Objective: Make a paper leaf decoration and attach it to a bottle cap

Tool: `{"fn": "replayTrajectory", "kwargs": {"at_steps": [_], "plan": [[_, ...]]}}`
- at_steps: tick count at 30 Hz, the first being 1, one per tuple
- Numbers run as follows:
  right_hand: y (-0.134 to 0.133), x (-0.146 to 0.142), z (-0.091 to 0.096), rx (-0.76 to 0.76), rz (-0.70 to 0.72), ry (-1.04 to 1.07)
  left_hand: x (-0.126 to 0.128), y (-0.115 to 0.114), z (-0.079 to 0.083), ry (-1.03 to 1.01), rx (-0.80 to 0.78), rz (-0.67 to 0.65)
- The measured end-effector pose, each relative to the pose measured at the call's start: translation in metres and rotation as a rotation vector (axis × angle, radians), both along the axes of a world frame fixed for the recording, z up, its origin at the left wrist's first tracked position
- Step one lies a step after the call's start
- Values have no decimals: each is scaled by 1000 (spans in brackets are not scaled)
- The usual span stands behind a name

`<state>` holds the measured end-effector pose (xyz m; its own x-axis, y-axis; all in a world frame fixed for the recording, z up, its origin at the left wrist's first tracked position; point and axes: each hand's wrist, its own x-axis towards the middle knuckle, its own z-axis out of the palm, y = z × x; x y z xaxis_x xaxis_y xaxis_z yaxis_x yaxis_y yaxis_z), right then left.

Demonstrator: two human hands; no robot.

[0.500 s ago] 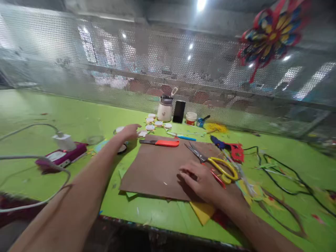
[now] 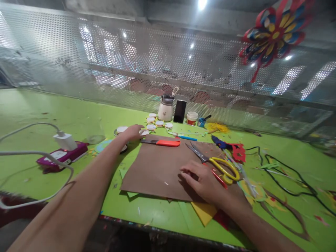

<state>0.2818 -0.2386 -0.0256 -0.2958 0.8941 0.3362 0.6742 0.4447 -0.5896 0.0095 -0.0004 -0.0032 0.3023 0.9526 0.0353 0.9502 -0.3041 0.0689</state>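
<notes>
Green table (image 2: 52, 112) bears yellow-handled scissors (image 2: 206, 158) beside the right hand (image 2: 201, 180).

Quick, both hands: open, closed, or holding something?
Left hand: by a white disc; grip cannot be told.
Right hand: loosely open over the brown sheet, nothing visible held.

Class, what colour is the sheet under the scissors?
The sheet is brown, clearest in the head view.

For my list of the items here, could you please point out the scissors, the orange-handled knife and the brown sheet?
Scissors (image 2: 203, 157): head view, on the metal beside the yellow handles.
Orange-handled knife (image 2: 168, 143): head view, on the handle.
Brown sheet (image 2: 153, 168): head view, on its bare upper surface.
</notes>
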Motion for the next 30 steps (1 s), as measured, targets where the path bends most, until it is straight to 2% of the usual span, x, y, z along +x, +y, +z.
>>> {"fn": "replayTrajectory", "kwargs": {"at_steps": [22,26,30], "plan": [[0,1,0,26,4,0,2,-2,1,-48,20,28],[0,2,0,41,-2,9,1,-5,10,-73,49,47],[1,2,0,55,-18,2,3,-18,30,-111,85,43]]}}
